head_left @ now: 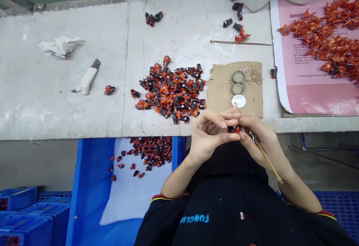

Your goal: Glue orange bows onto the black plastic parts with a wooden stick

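Note:
My left hand (209, 133) and my right hand (259, 135) meet in front of the table's near edge. Between their fingertips is a small black and orange plastic figure part (231, 129), pinched from both sides. A thin wooden stick (267, 158) also rests in my right hand, its lower end sticking out past the wrist. Just beyond my fingers lies a piece of cardboard (217, 88) bearing two bottle caps (238, 76) and a white round lid (238, 101). To the left spreads a pile of black and orange parts (174, 92).
Orange parts (331, 40) cover a pink printed sheet (314, 92) at right. Below the table, a blue bin (92, 186) holds more parts on white paper. A wrapped blade tool (89, 76), crumpled tissue (61, 46) and another thin stick (241, 43) lie on the table (103, 122).

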Action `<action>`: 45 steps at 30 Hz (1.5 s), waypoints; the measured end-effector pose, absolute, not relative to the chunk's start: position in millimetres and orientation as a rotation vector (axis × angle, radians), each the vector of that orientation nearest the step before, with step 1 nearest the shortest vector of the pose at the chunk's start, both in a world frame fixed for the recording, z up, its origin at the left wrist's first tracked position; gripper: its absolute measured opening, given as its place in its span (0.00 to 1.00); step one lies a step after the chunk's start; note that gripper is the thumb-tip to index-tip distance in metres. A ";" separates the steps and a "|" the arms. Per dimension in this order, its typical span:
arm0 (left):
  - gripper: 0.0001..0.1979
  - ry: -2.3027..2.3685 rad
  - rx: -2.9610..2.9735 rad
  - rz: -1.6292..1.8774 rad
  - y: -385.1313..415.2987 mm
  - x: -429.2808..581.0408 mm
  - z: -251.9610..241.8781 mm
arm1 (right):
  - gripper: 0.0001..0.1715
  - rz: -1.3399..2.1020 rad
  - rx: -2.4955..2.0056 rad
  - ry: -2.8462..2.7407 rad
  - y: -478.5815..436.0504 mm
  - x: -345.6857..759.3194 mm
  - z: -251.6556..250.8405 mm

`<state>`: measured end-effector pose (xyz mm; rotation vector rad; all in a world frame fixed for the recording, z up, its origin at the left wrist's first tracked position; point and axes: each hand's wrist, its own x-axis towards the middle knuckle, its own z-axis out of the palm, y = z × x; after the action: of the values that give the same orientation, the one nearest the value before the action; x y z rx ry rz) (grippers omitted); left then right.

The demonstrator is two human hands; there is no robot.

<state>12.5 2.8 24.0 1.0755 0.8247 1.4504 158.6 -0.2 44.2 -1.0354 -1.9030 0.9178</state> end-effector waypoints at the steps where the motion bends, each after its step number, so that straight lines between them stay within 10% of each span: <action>1: 0.16 0.816 1.022 1.436 2.6 12.7 24.2 | 0.05 0.899 -1.008 -1.912 0.5 158.3 44.1; 22: 0.12 0.611 0.843 1.466 2.2 18.0 26.9 | 0.05 0.698 -0.973 -1.939 -4.3 155.5 40.4; 32: 0.25 0.983 1.147 1.722 -0.3 10.1 24.1 | 0.24 0.539 -1.104 -2.046 0.8 164.4 29.1; 45: 0.11 1.116 0.899 1.576 9.6 -10.8 28.5 | 0.38 0.347 -1.139 -1.999 5.2 178.5 15.4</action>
<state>-10.8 9.6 28.5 0.8993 1.1165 1.5765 178.5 5.2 15.4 -1.1393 -1.9989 0.3474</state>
